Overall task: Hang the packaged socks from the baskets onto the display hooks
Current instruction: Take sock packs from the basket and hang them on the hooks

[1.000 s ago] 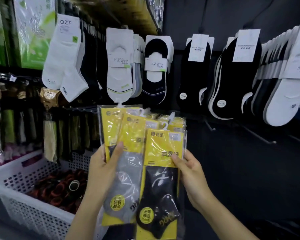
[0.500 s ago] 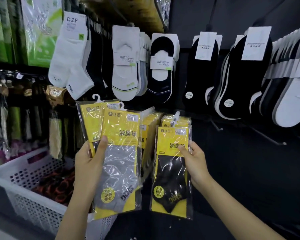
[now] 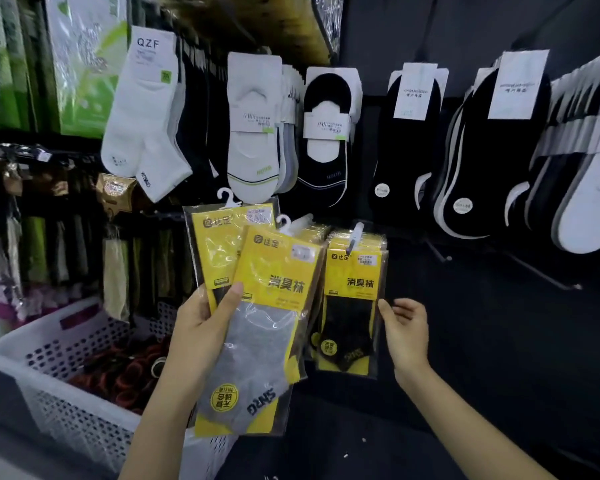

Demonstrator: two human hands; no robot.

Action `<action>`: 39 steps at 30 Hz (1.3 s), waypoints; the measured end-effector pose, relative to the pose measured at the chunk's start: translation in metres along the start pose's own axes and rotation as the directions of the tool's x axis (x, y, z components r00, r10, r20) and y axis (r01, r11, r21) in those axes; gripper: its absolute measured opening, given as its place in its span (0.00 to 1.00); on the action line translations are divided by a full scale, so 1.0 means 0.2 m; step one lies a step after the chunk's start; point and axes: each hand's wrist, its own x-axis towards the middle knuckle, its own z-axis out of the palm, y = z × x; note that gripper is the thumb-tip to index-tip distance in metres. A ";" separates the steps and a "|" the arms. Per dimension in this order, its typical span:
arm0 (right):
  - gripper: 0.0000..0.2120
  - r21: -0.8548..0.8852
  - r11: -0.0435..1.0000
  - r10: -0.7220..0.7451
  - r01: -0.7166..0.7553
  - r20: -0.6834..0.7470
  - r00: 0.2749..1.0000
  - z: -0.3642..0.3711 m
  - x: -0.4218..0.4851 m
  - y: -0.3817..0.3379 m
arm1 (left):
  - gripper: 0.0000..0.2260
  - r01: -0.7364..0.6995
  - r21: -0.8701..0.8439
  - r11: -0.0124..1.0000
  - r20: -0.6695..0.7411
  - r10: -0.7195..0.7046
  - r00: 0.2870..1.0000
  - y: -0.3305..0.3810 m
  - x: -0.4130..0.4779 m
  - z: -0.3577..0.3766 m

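Observation:
My left hand point(image 3: 201, 323) grips two yellow sock packages point(image 3: 257, 323), a grey-sock pack in front and another pack behind it, thumb on the front. Their white plastic hangers stick up at the top. A stack of yellow packs with black socks point(image 3: 352, 299) hangs from a display hook point(image 3: 355, 233) on the dark wall. My right hand point(image 3: 404, 327) hovers just right of that hanging stack with its fingers relaxed, holding nothing.
A white perforated basket point(image 3: 49, 344) with dark red and black items stands at lower left. Rows of white and black socks point(image 3: 253, 126) hang above. Bare hooks point(image 3: 440, 252) jut out to the right of the yellow stack.
My right hand has let go of the black-sock pack, which now hangs on the hook, and drawn slightly right. My left hand has raised its packs a little.

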 end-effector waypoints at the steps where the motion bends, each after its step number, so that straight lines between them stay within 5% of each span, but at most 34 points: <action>1: 0.13 0.037 0.999 -0.011 0.009 0.058 0.998 -0.01 -0.03 -0.03 | 0.17 0.022 -0.023 1.000 0.022 -0.021 1.000 0.01 -0.01 0.01; 6: 0.17 0.241 0.965 -0.204 0.105 0.435 0.877 -0.03 -0.20 -0.28 | 0.17 0.119 -0.085 0.989 0.125 -0.108 0.986 0.02 -0.04 0.09; 9: 0.16 0.220 0.957 -0.280 0.190 0.525 0.804 -0.04 -0.25 -0.37 | 0.17 0.118 -0.032 0.993 0.126 -0.113 0.986 0.02 -0.06 0.14; 18: 0.15 0.138 0.959 -0.281 0.249 0.596 0.752 -0.11 -0.30 -0.35 | 0.10 0.119 -0.063 0.991 0.071 -0.115 0.991 0.01 -0.08 0.18; 27: 0.03 0.031 0.944 -0.266 0.328 0.660 0.703 -0.13 -0.25 -0.49 | 0.12 0.106 -0.052 0.993 0.154 -0.097 0.983 0.02 -0.09 0.20; 34: 0.05 0.132 0.987 -0.154 0.093 0.604 0.782 -0.09 -0.29 -0.43 | 0.11 0.088 -0.072 0.994 0.146 -0.077 0.986 0.03 -0.09 0.19; 39: 0.05 0.109 0.985 -0.175 0.137 0.599 0.781 -0.10 -0.29 -0.45 | 0.07 0.054 -0.106 0.993 0.100 -0.043 0.994 0.04 -0.09 0.17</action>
